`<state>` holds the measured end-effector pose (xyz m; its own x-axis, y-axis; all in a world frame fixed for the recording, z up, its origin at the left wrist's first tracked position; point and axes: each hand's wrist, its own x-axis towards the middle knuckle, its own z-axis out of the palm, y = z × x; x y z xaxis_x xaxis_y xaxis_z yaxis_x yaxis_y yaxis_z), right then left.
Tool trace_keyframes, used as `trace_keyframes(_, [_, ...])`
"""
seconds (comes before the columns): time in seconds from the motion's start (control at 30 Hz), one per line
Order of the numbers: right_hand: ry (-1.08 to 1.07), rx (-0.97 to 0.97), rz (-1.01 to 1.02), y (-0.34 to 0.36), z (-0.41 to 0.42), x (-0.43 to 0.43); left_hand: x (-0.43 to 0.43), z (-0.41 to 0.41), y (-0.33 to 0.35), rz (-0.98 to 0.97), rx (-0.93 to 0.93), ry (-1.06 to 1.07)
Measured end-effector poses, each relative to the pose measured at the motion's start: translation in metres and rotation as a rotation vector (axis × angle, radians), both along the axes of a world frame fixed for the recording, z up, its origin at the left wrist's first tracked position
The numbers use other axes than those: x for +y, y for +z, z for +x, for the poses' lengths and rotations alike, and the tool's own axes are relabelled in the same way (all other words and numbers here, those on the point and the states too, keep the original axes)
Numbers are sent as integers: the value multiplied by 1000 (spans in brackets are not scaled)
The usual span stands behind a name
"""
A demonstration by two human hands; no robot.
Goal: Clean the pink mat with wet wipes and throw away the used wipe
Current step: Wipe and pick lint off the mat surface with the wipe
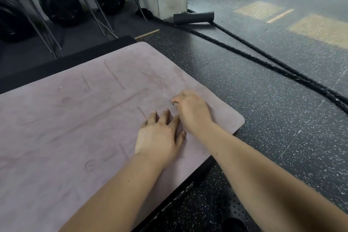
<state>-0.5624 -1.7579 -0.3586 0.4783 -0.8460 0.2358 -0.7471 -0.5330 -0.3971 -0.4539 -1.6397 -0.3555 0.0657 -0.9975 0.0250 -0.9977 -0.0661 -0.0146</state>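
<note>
Left hand is laid flat on the pink mat, fingers spread and relaxed. Right hand is held just beside it with fingers curled; whether anything is pinched cannot be told. The mat is spread on the speckled rubber floor.

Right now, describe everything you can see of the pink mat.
The pink mat lies flat, unrolled, on a black mat. It looks suede-like, dusty pink, with rounded corners, faint embossed alignment lines and darker smudges. Its left part runs out of view. The left hand rests on it, fingers spread; the right hand, fingers curled, touches it near the right edge.
</note>
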Motion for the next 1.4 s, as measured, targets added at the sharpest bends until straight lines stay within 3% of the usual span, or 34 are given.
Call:
trace_keyframes(0.2, [-346,1,66,7,-38,-63,1,0,1,14,26,-13])
trace_keyframes(0.3, [-389,10,98,10,-28,-66,0,0,1,19,27,-12])
trace_keyframes(0.37, [-350,-32,83,9,-14,-58,0,1,2,8,15,-21])
trace_keyframes(0.5, [-30,9,5,8,15,-38,-4,5,5,-12,-13,-58])
trace_keyframes(0.57, [28,21,-18,9,14,-45,-7,10,7,-62,6,-68])
trace_keyframes(0.73, [-213,27,12,5,-6,-83,-35,36,1,-238,-89,-119])
trace_keyframes(0.87, [-384,0,59,8,8,-94,-65,63,-2,-320,23,-38])
trace_keyframes(0.97, [-222,-34,2,6,36,-85,-87,87,-8,-308,139,17])
trace_keyframes(1.07, [3,18,-41,3,59,-81,-102,105,-12,-260,129,16])
trace_keyframes(1.3, [-226,7,-16,1,45,-137,-111,113,-10,-329,110,-3])
trace_keyframes(1.4, [-214,-3,-17,4,71,-139,-113,119,-10,-337,86,-29])
